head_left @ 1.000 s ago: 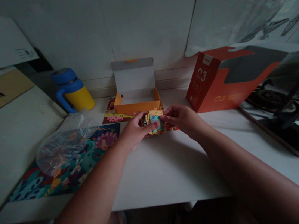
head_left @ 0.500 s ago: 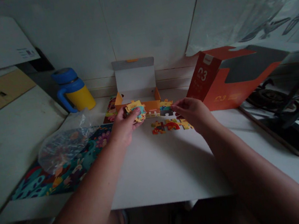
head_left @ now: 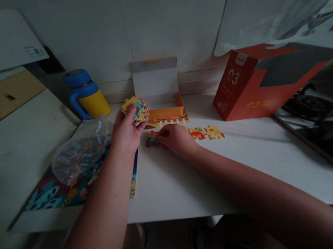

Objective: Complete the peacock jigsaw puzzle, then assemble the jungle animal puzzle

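Note:
A stack of yellow and teal jigsaw puzzle pieces (head_left: pixel 139 111) is gripped in my left hand (head_left: pixel 126 128), raised in front of the open box. Low over the white table, my right hand (head_left: pixel 176 137) pinches one jigsaw puzzle piece (head_left: pixel 151 139) at the left end of a row. Whether that piece touches the table I cannot tell. To the right of this hand lie a red and yellow piece (head_left: pixel 197 133) and a yellow piece (head_left: pixel 213 131). My right hand hides part of the row.
An open orange box (head_left: pixel 165 113) with its lid up stands behind the hands. On the left are a blue and yellow jug (head_left: pixel 91 98), a clear plastic bag (head_left: pixel 79 155) and a colourful picture sheet (head_left: pixel 48 196). A large orange box (head_left: pixel 244 95) stands on the right.
My right hand has moved left with the puzzle piece, from the row's right side to its left end. My left hand has lifted slightly leftward with the stack. The view has shifted a little.

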